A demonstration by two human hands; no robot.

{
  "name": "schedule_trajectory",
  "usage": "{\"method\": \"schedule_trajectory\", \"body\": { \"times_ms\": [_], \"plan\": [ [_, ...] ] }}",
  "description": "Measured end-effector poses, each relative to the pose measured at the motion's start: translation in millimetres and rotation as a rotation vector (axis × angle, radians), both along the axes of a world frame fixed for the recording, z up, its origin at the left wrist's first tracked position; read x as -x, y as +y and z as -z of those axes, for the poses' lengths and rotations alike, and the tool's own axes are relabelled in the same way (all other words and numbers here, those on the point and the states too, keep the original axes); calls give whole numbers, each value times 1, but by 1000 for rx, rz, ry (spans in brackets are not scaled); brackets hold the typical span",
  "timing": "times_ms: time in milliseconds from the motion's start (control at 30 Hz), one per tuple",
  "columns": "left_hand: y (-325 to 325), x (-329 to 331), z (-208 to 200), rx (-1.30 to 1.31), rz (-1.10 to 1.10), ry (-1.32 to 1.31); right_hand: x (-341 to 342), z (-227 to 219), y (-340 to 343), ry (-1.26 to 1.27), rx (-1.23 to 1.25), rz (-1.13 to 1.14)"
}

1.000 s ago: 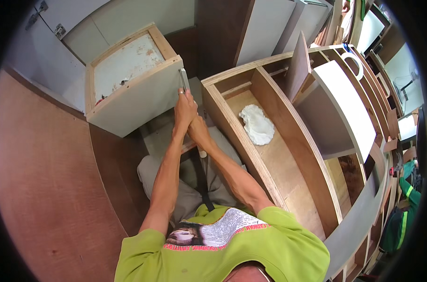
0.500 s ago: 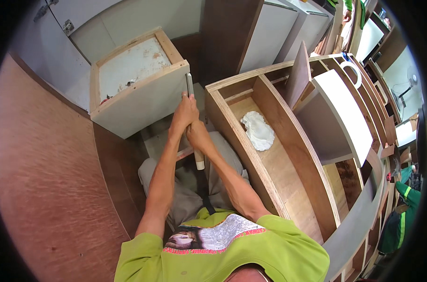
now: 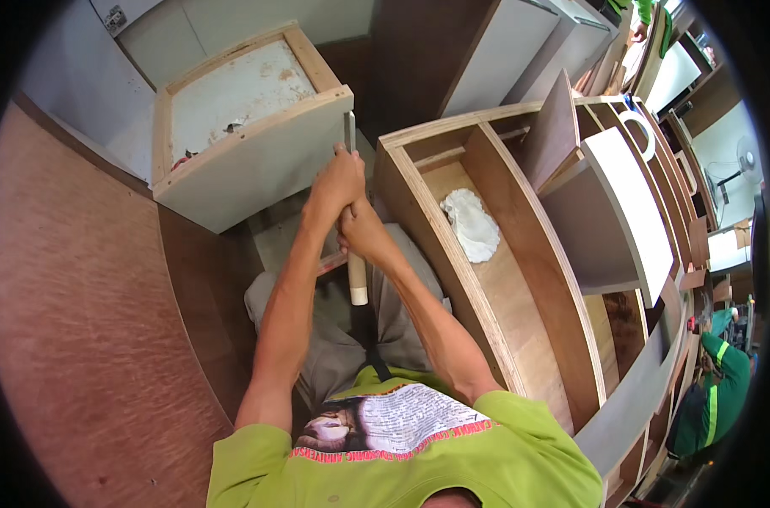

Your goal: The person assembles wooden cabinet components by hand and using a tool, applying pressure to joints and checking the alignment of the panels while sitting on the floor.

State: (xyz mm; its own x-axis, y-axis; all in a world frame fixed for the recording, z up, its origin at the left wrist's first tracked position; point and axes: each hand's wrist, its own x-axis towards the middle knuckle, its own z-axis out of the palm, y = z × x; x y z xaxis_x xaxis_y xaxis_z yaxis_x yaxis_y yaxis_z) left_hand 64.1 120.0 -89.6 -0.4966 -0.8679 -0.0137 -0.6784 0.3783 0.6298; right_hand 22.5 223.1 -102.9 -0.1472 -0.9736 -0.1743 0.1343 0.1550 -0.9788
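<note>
Both my hands are closed around a flat metal file with a round wooden handle (image 3: 358,275). My left hand (image 3: 337,179) is higher up, wrapped around the tool near its metal part. Just below it, my right hand (image 3: 364,230) grips the handle, whose pale end sticks out toward me. The narrow grey blade (image 3: 349,127) lies along the right edge of a box-shaped cabinet piece (image 3: 258,161), by its near corner. This piece has a grey laminate side and a bare wood frame on top. My fingers partly hide the tool.
At right stands a long curved plywood cabinet frame (image 3: 520,339) with a crumpled white cloth (image 3: 471,225) inside. A white-topped panel piece (image 3: 626,203) and a tape roll (image 3: 637,135) rest on it. A large brown panel (image 3: 88,279) is at left. A person in green (image 3: 713,394) works at far right.
The view has shifted slightly, so the box piece sits higher. More of the handle shows below my right hand. Both hands keep their hold. The person in green at right has shifted posture.
</note>
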Motion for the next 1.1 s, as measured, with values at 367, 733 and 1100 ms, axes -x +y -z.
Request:
{"method": "schedule_trajectory", "body": {
  "times_ms": [367,733,1100],
  "plan": [
    [-22,4,-16,460,584,-442,24,-46,9,-199,-190,-146],
    [0,0,-20,53,17,-152,-9,-2,-3,-275,-64,2],
    [-19,-2,-2,111,159,-103,-5,-10,-4,-111,-122,7]
  ]
}}
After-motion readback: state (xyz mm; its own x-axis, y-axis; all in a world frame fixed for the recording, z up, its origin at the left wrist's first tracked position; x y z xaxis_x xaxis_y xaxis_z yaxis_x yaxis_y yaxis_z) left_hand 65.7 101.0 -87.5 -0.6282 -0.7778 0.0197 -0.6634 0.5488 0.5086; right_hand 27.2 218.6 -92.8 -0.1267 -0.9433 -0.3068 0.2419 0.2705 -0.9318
